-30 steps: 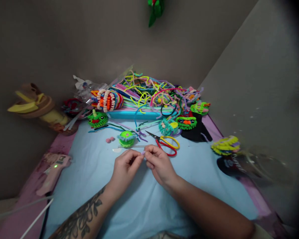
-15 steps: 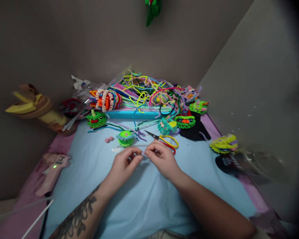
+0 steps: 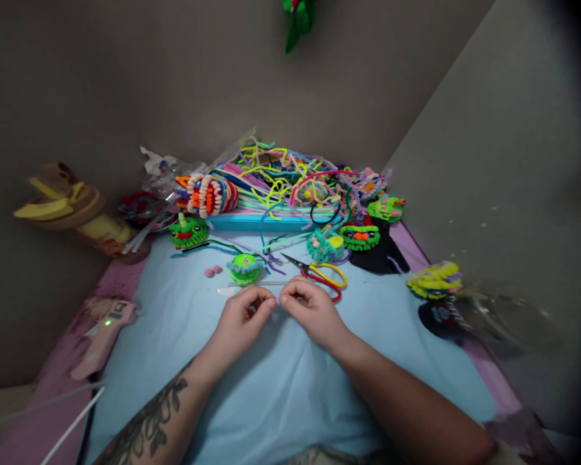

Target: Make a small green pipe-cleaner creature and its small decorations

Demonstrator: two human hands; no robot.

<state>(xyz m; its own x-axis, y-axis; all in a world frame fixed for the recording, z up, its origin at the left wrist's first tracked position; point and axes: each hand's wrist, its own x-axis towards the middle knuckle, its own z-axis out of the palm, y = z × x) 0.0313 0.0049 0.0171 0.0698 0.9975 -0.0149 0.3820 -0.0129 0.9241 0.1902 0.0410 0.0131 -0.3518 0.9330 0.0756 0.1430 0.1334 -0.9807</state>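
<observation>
My left hand (image 3: 242, 321) and my right hand (image 3: 310, 310) meet at their fingertips over the light blue cloth (image 3: 281, 387). Both are curled in a pinch around a tiny pale piece that is too small to name. Just beyond my right hand lie scissors (image 3: 319, 274) with red and yellow handles. A small round green and blue pipe-cleaner piece (image 3: 244, 268) sits just beyond my left hand, with a clear stick lying beside it.
A heap of coloured pipe cleaners (image 3: 290, 184) fills the back, on a blue tray. Several fuzzy figures stand around: a green horned one (image 3: 188, 231), a green one with an orange beak (image 3: 361, 236). A pink glue gun (image 3: 101, 332) lies left, a yellow coil (image 3: 434, 279) right.
Both hands have shifted slightly away from me and stay pinched together; the fingertips have worked a little at the small piece.
</observation>
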